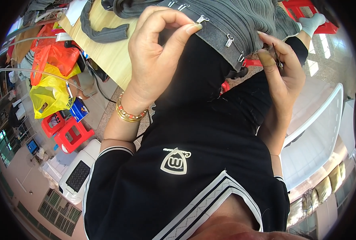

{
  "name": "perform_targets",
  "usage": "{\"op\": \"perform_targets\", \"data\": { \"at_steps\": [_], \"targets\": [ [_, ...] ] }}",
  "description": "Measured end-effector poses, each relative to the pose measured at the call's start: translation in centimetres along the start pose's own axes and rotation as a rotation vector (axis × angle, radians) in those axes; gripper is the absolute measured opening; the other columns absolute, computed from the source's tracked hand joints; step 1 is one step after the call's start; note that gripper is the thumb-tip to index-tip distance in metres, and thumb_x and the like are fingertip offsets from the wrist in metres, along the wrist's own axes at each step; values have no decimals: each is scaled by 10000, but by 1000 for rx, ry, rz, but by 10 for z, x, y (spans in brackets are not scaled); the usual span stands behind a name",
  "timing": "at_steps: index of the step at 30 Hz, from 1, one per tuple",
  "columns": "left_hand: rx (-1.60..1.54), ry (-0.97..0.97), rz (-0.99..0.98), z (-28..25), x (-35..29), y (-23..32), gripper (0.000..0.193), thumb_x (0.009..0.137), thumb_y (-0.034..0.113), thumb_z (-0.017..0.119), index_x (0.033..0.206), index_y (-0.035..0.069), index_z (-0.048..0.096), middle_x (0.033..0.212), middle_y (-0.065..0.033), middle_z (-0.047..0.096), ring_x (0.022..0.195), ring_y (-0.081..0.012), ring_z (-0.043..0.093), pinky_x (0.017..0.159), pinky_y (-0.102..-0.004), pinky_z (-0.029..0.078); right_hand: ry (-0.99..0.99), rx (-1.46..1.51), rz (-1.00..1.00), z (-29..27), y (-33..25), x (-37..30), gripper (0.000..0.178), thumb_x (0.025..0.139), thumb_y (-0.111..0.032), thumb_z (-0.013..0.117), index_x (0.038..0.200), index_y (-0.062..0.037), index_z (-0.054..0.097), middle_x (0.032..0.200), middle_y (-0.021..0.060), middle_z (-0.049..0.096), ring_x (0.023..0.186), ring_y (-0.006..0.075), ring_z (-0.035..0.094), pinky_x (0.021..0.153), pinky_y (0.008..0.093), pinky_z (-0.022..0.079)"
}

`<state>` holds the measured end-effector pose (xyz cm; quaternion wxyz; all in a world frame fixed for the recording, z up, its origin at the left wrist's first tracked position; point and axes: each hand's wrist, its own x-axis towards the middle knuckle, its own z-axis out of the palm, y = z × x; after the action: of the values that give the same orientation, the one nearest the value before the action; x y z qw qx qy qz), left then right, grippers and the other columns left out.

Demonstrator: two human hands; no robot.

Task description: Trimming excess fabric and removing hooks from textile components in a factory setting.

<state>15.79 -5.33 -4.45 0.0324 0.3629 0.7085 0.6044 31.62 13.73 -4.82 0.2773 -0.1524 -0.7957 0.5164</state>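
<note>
Garment [252,18] across lap [198,68], table [106,52] left

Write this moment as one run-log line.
left hand: pinched beside metal hook | right hand: holding small dark tool | nearby: grey ribbed garment

Left hand [156,46] raised, pinching, right hand [285,70] well apart, half curled

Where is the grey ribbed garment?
The grey garment spans the top middle of the head view, the left hand at its hooked edge and the right hand near its lower end.
</note>
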Motion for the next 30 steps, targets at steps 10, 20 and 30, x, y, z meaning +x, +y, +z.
{"op": "perform_targets", "data": {
  "at_steps": [10, 20, 30],
  "targets": [
    [128, -94, 40, -13, 5, -1, 100, 889, 16, 722, 972, -8, 674, 987, -49, 624, 893, -120, 606, 828, -250, 489, -1, -10, 26, 0, -2, 4, 286, 847, 12, 756, 1130, -27, 739, 943, 4, 705, 820, 31, 601, 762, 163, 454],
    [24, -49, -172, 5, -2, 15, 232, 770, 80, 849, 944, 24, 707, 959, -28, 637, 904, -128, 617, 837, -267, 503, -17, -13, 38, 2, -1, 5, 295, 847, 21, 754, 1137, -30, 735, 915, -1, 699, 821, 28, 598, 762, 165, 458],
    [34, -12, -134, 11, 1, 18, 154, 800, 61, 820, 891, 4, 710, 907, -24, 647, 831, -114, 604, 770, -250, 498, -29, -1, 66, -1, 0, 2, 299, 854, 37, 739, 1147, -18, 723, 926, -1, 712, 816, 16, 596, 743, 152, 450]
  ]
}}
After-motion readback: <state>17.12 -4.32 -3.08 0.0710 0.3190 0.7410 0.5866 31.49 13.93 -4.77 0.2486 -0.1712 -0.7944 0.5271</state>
